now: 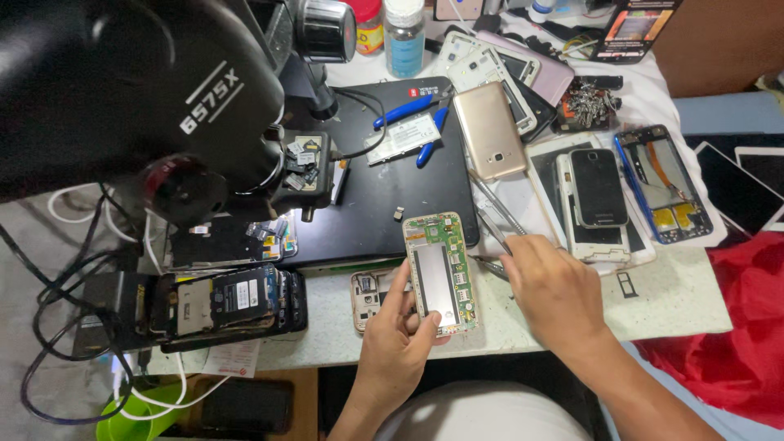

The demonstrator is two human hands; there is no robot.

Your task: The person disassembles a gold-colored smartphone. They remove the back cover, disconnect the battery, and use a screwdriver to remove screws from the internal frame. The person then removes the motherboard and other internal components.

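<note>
Microscope head [122, 90] looms top left, closest to the lens. Left hand [396, 343] grips an opened phone [439, 273] by its lower end, thumb and fingers wrapped round it, back off, board showing, tilted up over the table edge [678, 302]. Right hand [555, 290] pinched shut on metal tweezers [490, 214], just right of the phone. Gold phone [490, 131] and blue-handled pliers [412, 114] lie further back on the black mat [392, 196].
</note>
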